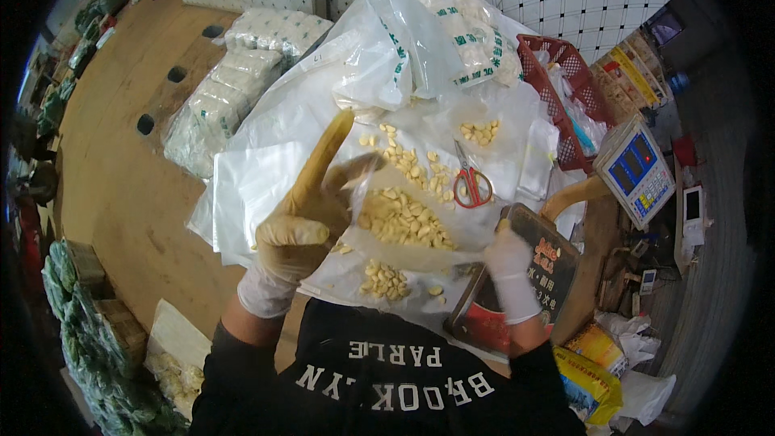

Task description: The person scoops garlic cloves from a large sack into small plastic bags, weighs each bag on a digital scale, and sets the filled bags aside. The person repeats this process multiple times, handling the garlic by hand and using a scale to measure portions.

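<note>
My left hand (300, 218), in a thin glove stained yellow at the fingers, has its index finger stretched out and its thumb apart. Its other fingers are blurred and curl at the left edge of a clear plastic bag (463, 259). Pale peeled garlic cloves (412, 221) lie inside this bag. On the other side, my blurred right hand (505, 254), gloved in white, is closed on the bag's right edge over a platform scale (560, 254). Loose cloves (384, 281) form a small heap near my body. Red-handled scissors (471, 186) lie beyond the bag, among scattered cloves.
Filled bags (472, 42) stand at the back, with packed bags (230, 91) to the left. A stack of flat plastic bags (257, 194) is beside my left hand. The scale's display (637, 169) and a red plastic crate (554, 97) are at the right.
</note>
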`<state>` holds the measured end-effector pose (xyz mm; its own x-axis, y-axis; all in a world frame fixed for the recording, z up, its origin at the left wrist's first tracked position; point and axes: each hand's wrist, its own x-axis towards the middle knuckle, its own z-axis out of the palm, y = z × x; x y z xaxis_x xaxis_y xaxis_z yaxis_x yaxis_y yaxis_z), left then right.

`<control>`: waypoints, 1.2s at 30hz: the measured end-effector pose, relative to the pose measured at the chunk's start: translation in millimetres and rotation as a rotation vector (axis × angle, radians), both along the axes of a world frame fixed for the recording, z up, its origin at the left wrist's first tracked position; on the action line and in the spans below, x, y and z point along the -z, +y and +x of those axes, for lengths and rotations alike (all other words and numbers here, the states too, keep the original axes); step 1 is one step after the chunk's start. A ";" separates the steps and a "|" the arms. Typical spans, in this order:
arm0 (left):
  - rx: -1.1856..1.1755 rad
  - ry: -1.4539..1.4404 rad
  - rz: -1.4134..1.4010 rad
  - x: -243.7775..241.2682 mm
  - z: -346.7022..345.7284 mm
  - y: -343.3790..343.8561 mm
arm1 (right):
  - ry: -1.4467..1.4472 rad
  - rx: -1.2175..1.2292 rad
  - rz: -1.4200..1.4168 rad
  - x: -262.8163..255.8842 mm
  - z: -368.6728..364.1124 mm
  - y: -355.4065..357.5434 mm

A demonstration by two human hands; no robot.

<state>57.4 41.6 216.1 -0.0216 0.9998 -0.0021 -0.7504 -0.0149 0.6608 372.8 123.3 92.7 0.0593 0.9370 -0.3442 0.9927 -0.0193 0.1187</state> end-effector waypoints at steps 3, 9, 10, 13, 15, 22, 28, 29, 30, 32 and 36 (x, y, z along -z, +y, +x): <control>0.011 0.111 0.129 -9.0 -1.6 3.7 | 0.072 -0.035 0.339 -63.4 27.3 24.4; 0.000 0.176 0.102 -0.3 8.2 -2.2 | 1.468 0.288 0.133 -134.5 11.6 48.2; 0.004 0.194 0.073 7.1 10.5 0.3 | 1.667 0.203 0.070 -145.4 -16.4 35.3; 0.179 0.189 0.212 19.6 14.8 19.2 | 1.841 0.234 -0.288 -116.8 -68.2 32.4; 0.149 0.790 0.293 5.2 23.9 25.0 | 1.785 0.258 -0.459 -115.1 -119.0 7.2; 0.189 0.639 0.045 8.8 -1.5 19.8 | 1.496 -0.113 -0.450 -146.1 -103.9 17.1; 0.016 0.154 -0.070 59.3 -17.0 -12.7 | 1.299 0.233 0.018 -106.0 -31.7 49.0; 0.021 0.131 -0.083 58.7 -15.2 -12.9 | 1.129 0.050 0.223 -79.6 -27.8 44.9; 0.025 0.106 -0.096 58.0 -14.2 -13.0 | 0.939 -0.131 0.417 -47.3 -27.0 37.8; 0.023 0.114 -0.116 57.1 -12.5 -12.2 | 0.562 -0.307 0.668 -18.2 -39.3 24.6; 0.009 0.219 -0.107 51.2 -12.9 -12.1 | 0.352 -0.070 0.333 -14.9 -60.4 22.6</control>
<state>44.5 29.5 164.9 -0.0245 0.9943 -0.1042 -0.5889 0.0699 0.8052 312.3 145.9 107.7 -0.0736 0.9972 -0.0131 0.9716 0.0687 -0.2262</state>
